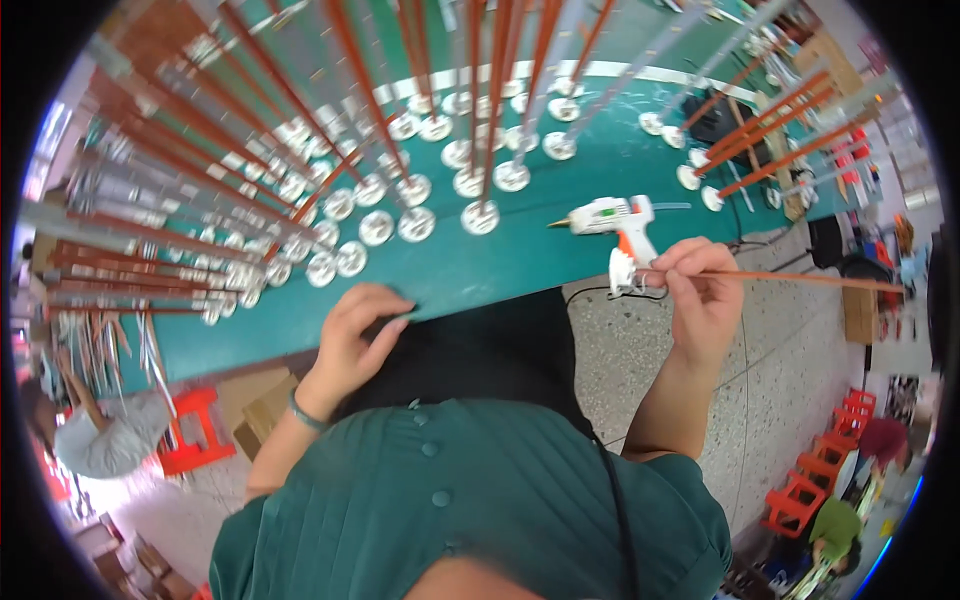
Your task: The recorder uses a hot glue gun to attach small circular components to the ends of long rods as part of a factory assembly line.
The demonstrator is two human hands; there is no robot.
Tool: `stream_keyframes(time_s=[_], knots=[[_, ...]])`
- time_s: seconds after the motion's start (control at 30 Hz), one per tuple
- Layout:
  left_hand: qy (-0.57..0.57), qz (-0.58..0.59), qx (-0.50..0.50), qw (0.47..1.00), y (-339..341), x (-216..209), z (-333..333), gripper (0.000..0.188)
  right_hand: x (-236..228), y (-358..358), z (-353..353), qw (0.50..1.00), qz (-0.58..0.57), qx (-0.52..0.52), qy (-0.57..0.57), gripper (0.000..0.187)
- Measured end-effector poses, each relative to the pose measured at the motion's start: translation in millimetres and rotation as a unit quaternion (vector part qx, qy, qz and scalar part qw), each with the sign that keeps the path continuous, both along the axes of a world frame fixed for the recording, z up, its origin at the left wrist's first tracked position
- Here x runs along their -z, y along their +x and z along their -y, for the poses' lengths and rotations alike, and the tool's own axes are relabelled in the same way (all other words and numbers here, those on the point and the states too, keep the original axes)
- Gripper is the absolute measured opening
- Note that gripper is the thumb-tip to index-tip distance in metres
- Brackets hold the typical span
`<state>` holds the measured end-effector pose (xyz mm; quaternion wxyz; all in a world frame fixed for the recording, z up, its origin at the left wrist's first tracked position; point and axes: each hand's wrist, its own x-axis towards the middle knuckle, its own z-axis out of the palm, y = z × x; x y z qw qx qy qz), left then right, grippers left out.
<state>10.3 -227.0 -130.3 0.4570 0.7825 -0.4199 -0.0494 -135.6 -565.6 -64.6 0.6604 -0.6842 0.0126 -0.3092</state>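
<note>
My right hand [703, 300] is closed around a thin reddish-brown rod [810, 278], which points off to the right. A small white round base [622, 271] sits at the rod's left end, just past my fingertips. Beyond it, a white glue gun [610, 217] with an orange trigger lies on the green table [540, 250], its nozzle toward the left. At the table's near edge is my left hand [360, 330], thumb and forefinger apart and curved, with nothing visible between them.
Several upright brown and grey rods on white bases [480, 217] crowd the table's far and left side. More rods [780, 150] stand at right. A black cable [590, 292] hangs by the table edge. Red stools [797, 502] and other people are at the sides.
</note>
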Motion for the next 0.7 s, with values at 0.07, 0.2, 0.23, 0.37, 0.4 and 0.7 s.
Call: stream_keyframes(time_s=[0.07, 0.2, 0.23, 0.37, 0.4, 0.7], knots=[[-0.018, -0.086, 0.046, 0.995, 4, -14, 6, 0.032, 4, 10, -27, 0.997, 0.016, -0.078, 0.000, 0.013], [-0.151, -0.277, 0.153, 0.936, -10, -40, 29, 0.058, 6, 31, -83, 0.989, 0.001, -0.150, 0.014, 0.015], [-0.151, -0.278, 0.136, 0.939, -12, -40, 31, 0.058, 8, 36, -92, 0.985, 0.000, -0.174, 0.011, 0.017], [-0.194, -0.368, 0.182, 0.891, -15, -35, 17, 0.056, 17, 41, -123, 0.978, 0.000, -0.210, -0.018, 0.019], [-0.170, -0.360, 0.188, 0.898, -16, -31, 11, 0.056, 18, 43, -127, 0.976, -0.002, -0.217, -0.015, 0.019], [-0.108, -0.374, 0.226, 0.893, -30, -33, -37, 0.050, 27, 40, -155, 0.951, -0.075, -0.271, -0.126, 0.013]])
